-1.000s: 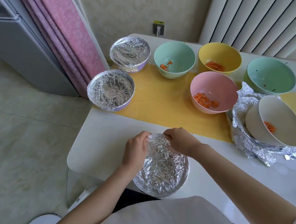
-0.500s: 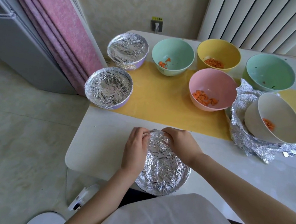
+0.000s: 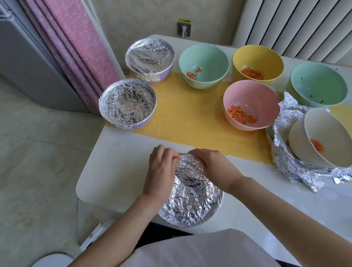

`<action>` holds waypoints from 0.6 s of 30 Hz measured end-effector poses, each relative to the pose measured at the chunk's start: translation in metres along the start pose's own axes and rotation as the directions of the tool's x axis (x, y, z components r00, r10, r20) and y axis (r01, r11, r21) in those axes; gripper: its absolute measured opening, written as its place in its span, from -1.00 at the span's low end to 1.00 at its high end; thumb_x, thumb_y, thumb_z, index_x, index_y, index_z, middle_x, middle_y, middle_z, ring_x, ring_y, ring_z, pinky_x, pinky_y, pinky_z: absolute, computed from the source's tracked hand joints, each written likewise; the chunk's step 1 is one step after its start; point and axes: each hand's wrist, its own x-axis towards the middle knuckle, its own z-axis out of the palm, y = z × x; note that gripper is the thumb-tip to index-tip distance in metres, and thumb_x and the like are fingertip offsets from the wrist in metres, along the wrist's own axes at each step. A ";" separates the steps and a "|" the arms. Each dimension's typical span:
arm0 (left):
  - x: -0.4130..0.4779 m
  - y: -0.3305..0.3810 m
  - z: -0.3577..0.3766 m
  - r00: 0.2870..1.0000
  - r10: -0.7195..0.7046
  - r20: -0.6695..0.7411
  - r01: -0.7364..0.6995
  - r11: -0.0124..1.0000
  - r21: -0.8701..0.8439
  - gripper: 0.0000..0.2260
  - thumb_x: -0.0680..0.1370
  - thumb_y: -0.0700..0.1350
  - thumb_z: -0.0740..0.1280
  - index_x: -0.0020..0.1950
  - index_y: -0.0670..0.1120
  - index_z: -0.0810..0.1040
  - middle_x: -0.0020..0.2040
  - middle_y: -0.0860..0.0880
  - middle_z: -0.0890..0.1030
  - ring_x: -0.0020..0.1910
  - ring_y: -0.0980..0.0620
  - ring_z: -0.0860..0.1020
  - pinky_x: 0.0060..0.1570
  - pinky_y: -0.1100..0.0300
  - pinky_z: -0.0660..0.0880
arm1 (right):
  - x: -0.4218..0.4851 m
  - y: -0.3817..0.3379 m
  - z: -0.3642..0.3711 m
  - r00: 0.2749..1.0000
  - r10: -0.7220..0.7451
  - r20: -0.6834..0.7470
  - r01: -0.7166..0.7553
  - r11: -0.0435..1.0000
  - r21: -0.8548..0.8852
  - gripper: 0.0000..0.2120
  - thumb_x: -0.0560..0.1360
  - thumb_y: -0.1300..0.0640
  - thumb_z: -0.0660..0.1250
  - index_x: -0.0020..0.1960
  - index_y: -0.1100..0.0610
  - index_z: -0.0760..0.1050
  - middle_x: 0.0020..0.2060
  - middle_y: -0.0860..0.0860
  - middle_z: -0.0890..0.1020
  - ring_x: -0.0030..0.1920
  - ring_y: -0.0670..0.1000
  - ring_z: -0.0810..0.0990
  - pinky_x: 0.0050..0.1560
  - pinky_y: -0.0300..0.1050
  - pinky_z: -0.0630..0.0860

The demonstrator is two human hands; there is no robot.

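A bowl covered with crinkled foil (image 3: 193,198) stands at the near edge of the white table (image 3: 116,170). My left hand (image 3: 160,171) grips its left rim, fingers curled over the foil edge. On the far rim my right hand (image 3: 213,167) pinches the foil with curled fingers. The bowl under the foil is hidden.
Two more foil-covered bowls (image 3: 127,103) (image 3: 150,58) sit at the left on a yellow mat (image 3: 190,117). Green (image 3: 203,66), yellow (image 3: 258,63), pink (image 3: 250,105) and another green bowl (image 3: 318,85) hold carrot bits. A white bowl (image 3: 324,139) leans in loose foil at right.
Both hands have crept along the far rim of the near bowl, pressing the foil down; they are now closer together at the far left edge. The view shifted slightly.
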 end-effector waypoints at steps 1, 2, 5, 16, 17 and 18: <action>0.000 0.000 0.000 1.000 0.002 -0.002 -0.002 1.000 -0.003 -0.94 0.55 -0.14 0.14 -0.12 -0.07 0.35 -0.15 -0.08 0.41 -0.16 -0.02 0.38 -0.16 0.13 0.35 | 0.001 0.000 0.000 1.000 -0.002 0.019 0.003 0.999 -0.033 -0.76 0.55 0.34 0.15 0.13 0.18 0.52 -0.08 0.12 0.64 -0.09 0.16 0.59 -0.08 0.02 0.46; 0.000 0.000 0.000 1.000 0.002 -0.004 -0.002 1.000 -0.011 -0.95 0.55 -0.13 0.14 -0.11 -0.05 0.34 -0.15 -0.08 0.41 -0.15 -0.01 0.37 -0.16 0.14 0.35 | 0.001 -0.001 -0.001 0.999 -0.005 0.033 0.007 0.998 -0.057 -0.73 0.55 0.35 0.14 0.16 0.17 0.50 -0.06 0.13 0.64 -0.07 0.17 0.59 -0.07 0.04 0.46; 0.003 0.000 -0.001 1.000 0.017 0.000 -0.017 1.000 -0.009 -0.96 0.55 -0.13 0.14 -0.10 -0.03 0.33 -0.16 -0.09 0.42 -0.14 0.00 0.37 -0.15 0.14 0.34 | 0.001 -0.009 -0.001 1.000 -0.020 0.019 0.021 0.999 -0.045 -0.68 0.59 0.31 0.12 0.31 0.15 0.44 0.14 0.09 0.61 0.09 0.11 0.57 0.07 -0.06 0.46; 0.002 0.006 -0.004 0.998 0.025 0.053 -0.024 0.999 -0.029 -0.90 0.55 -0.12 0.18 0.06 -0.02 0.34 -0.03 -0.06 0.44 -0.05 0.00 0.41 -0.06 0.13 0.40 | -0.006 -0.009 0.008 0.998 -0.010 -0.055 0.006 0.997 -0.072 -0.38 0.36 0.53 0.11 0.31 0.09 0.42 0.13 0.08 0.59 0.00 0.16 0.58 -0.03 0.07 0.48; 0.002 0.007 -0.006 0.999 0.011 0.047 -0.009 0.999 -0.044 -0.87 0.55 -0.10 0.19 0.09 -0.03 0.33 -0.01 -0.07 0.45 -0.03 0.01 0.41 -0.04 0.16 0.39 | -0.007 -0.010 0.009 0.998 -0.009 -0.062 0.004 0.997 -0.072 -0.38 0.36 0.53 0.11 0.32 0.10 0.41 0.15 0.07 0.58 0.01 0.16 0.58 -0.02 0.06 0.48; 0.000 0.007 -0.007 0.999 0.001 0.035 0.001 0.998 -0.059 -0.87 0.56 -0.07 0.18 0.08 -0.04 0.33 -0.01 -0.07 0.45 -0.03 0.02 0.41 -0.03 0.18 0.38 | -0.009 -0.010 0.010 0.998 -0.008 -0.066 0.004 0.997 -0.071 -0.38 0.36 0.53 0.11 0.33 0.10 0.40 0.17 0.07 0.57 0.03 0.15 0.57 -0.01 0.04 0.49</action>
